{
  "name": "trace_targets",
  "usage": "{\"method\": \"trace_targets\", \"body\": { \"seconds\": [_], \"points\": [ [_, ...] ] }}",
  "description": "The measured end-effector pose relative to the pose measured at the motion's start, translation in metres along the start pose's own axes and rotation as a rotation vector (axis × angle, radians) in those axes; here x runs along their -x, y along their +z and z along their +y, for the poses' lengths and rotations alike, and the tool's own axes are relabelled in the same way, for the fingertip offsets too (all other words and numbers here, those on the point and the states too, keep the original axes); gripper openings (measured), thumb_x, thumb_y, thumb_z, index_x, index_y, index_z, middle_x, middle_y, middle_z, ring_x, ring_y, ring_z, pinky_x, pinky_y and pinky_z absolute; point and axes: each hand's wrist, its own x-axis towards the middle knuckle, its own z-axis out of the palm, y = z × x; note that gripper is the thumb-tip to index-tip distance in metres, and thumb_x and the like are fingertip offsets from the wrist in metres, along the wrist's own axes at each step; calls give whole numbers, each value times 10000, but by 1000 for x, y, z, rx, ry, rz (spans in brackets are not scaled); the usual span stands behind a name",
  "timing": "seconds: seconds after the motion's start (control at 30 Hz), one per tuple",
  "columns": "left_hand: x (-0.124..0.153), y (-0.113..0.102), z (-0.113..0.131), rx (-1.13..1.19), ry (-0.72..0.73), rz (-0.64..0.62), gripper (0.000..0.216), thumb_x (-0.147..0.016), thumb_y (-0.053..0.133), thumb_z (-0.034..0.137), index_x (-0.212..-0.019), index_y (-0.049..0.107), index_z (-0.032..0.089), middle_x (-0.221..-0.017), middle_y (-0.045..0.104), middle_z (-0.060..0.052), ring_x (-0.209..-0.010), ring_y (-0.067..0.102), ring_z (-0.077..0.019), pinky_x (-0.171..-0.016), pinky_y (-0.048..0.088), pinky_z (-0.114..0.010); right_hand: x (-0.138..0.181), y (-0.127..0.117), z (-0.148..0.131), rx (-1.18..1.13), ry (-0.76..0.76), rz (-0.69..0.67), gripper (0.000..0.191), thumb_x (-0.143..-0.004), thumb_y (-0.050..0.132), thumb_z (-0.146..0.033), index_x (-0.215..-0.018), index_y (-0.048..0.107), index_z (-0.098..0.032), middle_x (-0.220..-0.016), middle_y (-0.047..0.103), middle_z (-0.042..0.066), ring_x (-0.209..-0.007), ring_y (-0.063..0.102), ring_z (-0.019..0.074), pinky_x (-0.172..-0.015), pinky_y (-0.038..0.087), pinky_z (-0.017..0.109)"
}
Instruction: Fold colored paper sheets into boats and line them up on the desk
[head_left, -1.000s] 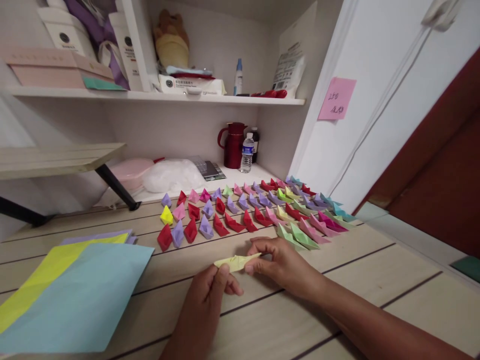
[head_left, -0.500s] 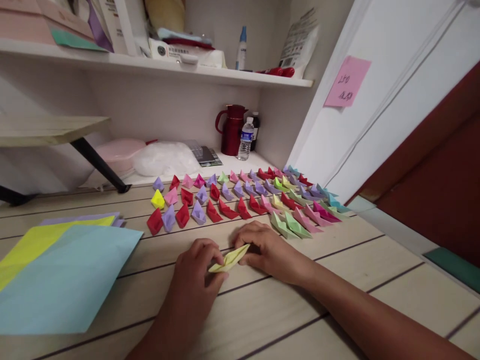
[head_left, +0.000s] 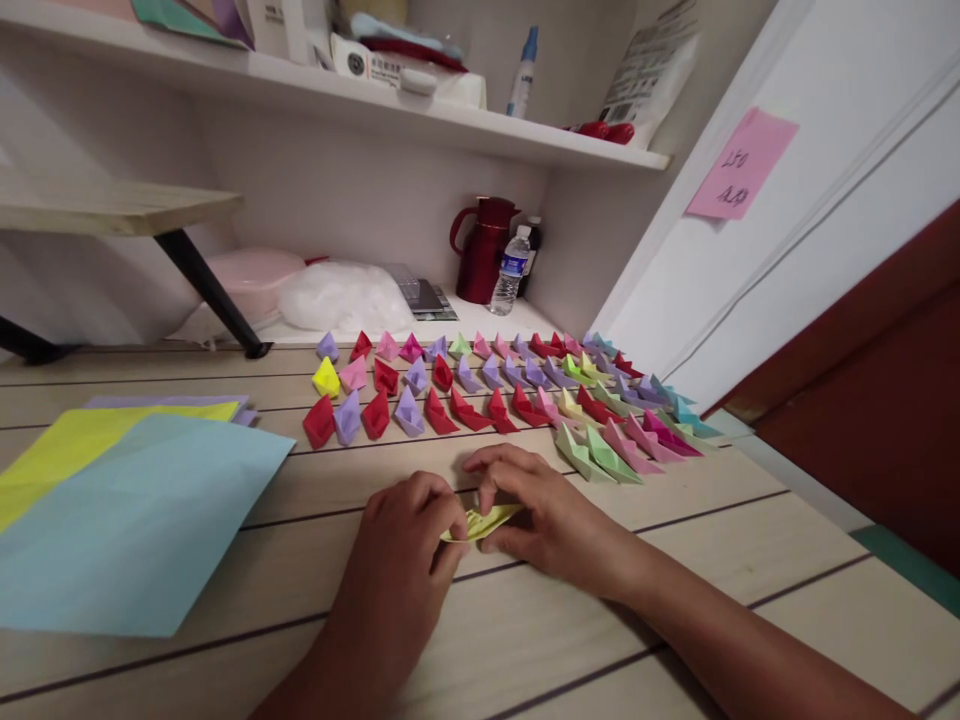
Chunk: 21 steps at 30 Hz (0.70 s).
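Observation:
A small pale yellow folded paper boat [head_left: 484,522] is pinched between both my hands low over the wooden floor boards [head_left: 570,640]. My left hand [head_left: 409,555] grips its left end with thumb and fingers closed. My right hand [head_left: 536,505] holds the right end, its fingers curled over the top of the paper. Just beyond my hands stand rows of several finished paper boats [head_left: 495,400] in red, purple, pink, green and blue.
A stack of coloured paper sheets [head_left: 127,500], blue on top, lies at the left. A low shelf holds a red jug [head_left: 484,250], a water bottle [head_left: 511,270] and a white plastic bag [head_left: 341,298]. A pink sticky note [head_left: 742,165] hangs on the white door at right.
My hands lowered the yellow boat toward the floor and drew closer together. My right fingers now curl over its top. The view tilted down and shifted slightly.

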Motion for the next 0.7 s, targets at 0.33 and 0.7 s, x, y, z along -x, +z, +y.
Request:
{"method": "trace_targets", "body": {
  "seconds": [0.33,0.7],
  "points": [
    [1,1,0,15,-46,55,266,-677,661,20,-802,532,217,-856,607,14,-837,578,-191,-801,422,-398,2,0,0,-8,-67,-24,217,-773,686,-23,-796,615,-227,-1192,615,31,-1183,552,205,-1016,382,386],
    [1,1,-7,-4,4,15,236,-722,640,76,-879,598,247,-967,632,-8,-939,609,-213,-860,442,-428,-1,-1,2,44,9,-6,269,-733,811,-144,-925,644,-234,-1199,648,50,-1137,576,227,-986,407,404]
  ]
}}
